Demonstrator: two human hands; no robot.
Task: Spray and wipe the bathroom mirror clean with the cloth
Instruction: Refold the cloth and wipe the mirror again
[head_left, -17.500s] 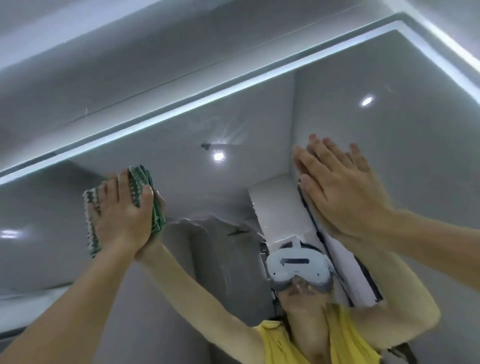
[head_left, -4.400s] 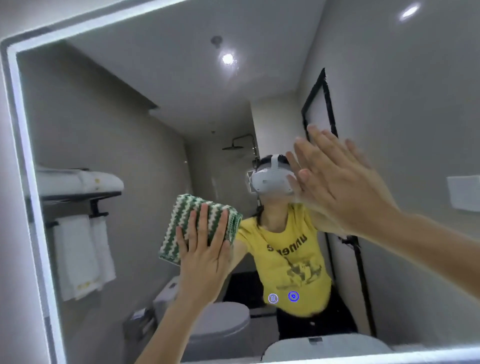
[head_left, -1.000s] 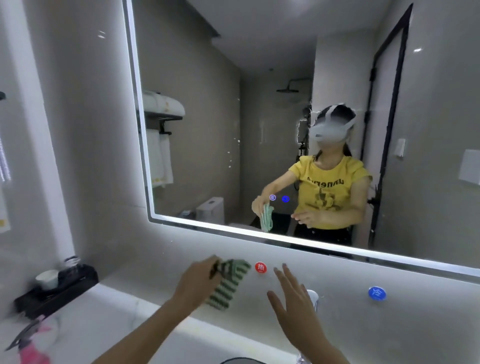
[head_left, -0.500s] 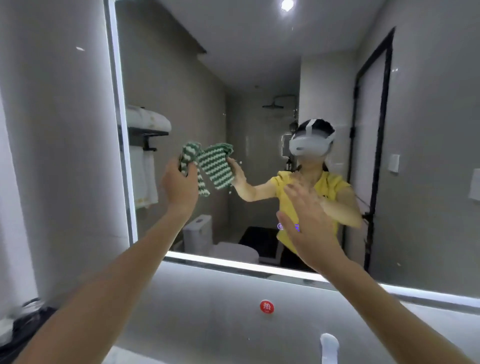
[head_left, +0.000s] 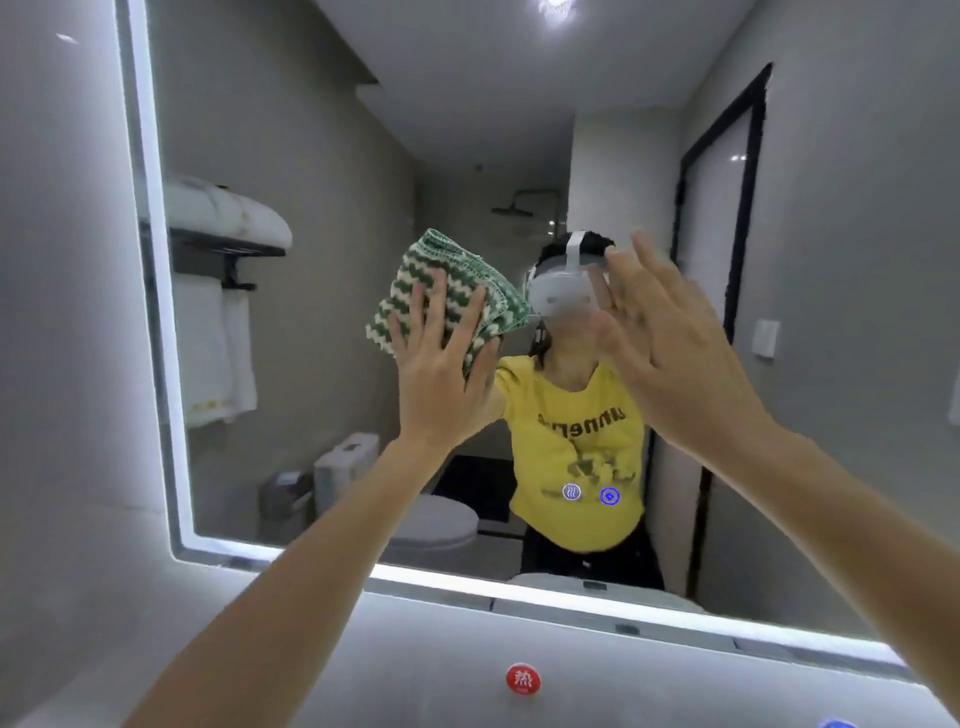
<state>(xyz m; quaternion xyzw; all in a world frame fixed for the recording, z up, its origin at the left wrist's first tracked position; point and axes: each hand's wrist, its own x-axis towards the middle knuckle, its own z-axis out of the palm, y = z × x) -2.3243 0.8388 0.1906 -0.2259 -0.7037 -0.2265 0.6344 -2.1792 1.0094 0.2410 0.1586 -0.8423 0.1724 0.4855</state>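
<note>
The bathroom mirror (head_left: 322, 156) with a lit white border fills most of the view. My left hand (head_left: 441, 369) presses a green-and-white zigzag cloth (head_left: 447, 283) flat against the glass near its middle, fingers spread straight over it. My right hand (head_left: 670, 348) is raised with straight, spread fingers to the right of the cloth, flat on or very near the glass. The spray bottle is out of view.
Below the mirror a grey wall strip carries a red round sticker (head_left: 523, 678) and a blue one (head_left: 836, 723) at the bottom edge. Two small lit touch icons (head_left: 590, 494) sit low on the glass. The grey wall (head_left: 62, 312) runs along the left.
My left hand went from gripping the bunched cloth at the mirror's left to pressing it flat further right. My right hand rose to the glass.
</note>
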